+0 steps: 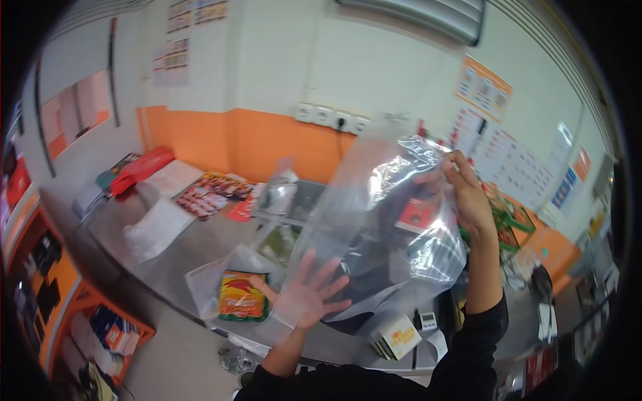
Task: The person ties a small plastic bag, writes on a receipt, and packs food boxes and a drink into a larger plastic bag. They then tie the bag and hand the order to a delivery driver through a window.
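Right hand (470, 200) pinches clear bag (374, 247), left hand (311, 299) spread wide near its lower edge; slick film might slide from the pinch.

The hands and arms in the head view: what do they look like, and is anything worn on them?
The left hand and right hand are human, with no gloves visible. Plain black sleeves stop short of the hands, leaving bare forearms. I see no cables or markings, though blur hides fine detail.
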Demonstrator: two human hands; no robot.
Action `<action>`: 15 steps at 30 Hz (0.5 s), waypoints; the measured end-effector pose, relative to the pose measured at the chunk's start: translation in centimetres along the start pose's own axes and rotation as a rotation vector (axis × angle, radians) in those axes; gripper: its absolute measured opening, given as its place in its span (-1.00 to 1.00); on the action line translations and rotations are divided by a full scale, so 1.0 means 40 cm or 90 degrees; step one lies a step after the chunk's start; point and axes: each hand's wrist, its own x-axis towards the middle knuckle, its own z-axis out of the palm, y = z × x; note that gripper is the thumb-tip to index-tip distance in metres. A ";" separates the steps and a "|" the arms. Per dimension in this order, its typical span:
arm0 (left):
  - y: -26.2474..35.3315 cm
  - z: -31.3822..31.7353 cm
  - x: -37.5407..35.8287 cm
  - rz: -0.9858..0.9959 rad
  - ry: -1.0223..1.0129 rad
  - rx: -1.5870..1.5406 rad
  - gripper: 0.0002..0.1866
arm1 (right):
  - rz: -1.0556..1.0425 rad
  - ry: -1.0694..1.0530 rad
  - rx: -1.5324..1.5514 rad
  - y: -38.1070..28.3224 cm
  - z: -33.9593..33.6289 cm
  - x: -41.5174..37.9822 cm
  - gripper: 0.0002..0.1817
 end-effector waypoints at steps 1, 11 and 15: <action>-0.046 -0.003 0.003 -0.018 0.023 -0.053 0.26 | 0.002 0.023 0.037 -0.007 -0.056 -0.044 -0.90; -0.461 -0.087 -0.036 -0.156 0.401 -0.143 0.21 | -0.019 0.402 -0.034 0.016 -0.460 -0.475 -0.84; -0.557 -0.146 -0.031 -0.531 0.515 0.341 -0.43 | -0.003 0.558 -0.120 0.029 -0.548 -0.668 -0.82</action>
